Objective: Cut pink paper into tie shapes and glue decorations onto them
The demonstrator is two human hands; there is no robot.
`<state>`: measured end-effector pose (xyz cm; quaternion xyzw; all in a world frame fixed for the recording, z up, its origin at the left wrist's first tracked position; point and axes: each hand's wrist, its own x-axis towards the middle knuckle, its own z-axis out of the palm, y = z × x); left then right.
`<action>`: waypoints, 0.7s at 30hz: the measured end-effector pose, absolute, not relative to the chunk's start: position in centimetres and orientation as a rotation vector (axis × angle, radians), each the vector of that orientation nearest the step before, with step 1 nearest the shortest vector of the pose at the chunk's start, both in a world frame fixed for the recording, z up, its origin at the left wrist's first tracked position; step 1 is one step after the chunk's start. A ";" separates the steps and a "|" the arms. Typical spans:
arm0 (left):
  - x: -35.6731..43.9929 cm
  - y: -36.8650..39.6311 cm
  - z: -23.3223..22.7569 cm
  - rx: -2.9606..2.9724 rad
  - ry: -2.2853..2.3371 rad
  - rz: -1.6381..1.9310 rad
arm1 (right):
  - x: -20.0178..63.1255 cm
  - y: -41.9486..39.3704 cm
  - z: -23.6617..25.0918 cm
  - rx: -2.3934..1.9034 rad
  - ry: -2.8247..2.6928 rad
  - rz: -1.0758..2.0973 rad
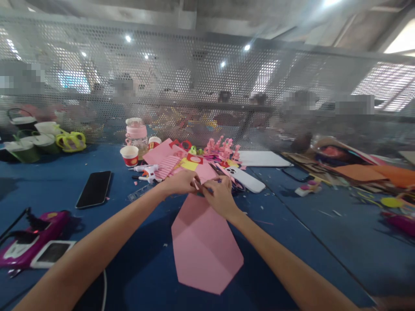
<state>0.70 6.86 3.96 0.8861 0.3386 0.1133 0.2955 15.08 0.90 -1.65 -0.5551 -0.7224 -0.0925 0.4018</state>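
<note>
Both arms reach forward over the blue table (324, 242). The left hand (180, 182) and the right hand (220, 196) meet at the far end of a folded pink paper shape (204, 246), which lies flat on the table between the forearms, its near end pointing toward the person. The left hand's fingers are pinched shut on a small pale strip (196, 184) at the paper's far edge; the right hand's fingers are curled closed just beside it, touching the same edge (what, if anything, sits inside that grip cannot be told; it is too small). Just beyond the hands lies a heap of pink and yellow paper scraps (191, 164), with a white phone (246, 179) face down to its right. A black phone (94, 188) lies well to the left. A red-and-white paper cup (129, 155) stands near a pink bottle (136, 134). A white glue gun (147, 171) lies by the scraps. A perforated metal screen (207, 82) backs the table.
</note>
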 end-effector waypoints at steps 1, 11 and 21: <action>0.7 6.9 3.9 2.339 0.885 0.309 | 15.1 1.0 -1.7 -1.409 -1.820 -0.242; 1.0 7.1 3.2 2.225 0.943 0.305 | 14.8 -0.1 -0.5 -1.395 -1.938 -0.528; 1.2 6.7 3.2 2.315 0.924 0.258 | 14.7 0.2 -0.8 -1.424 -2.040 -0.770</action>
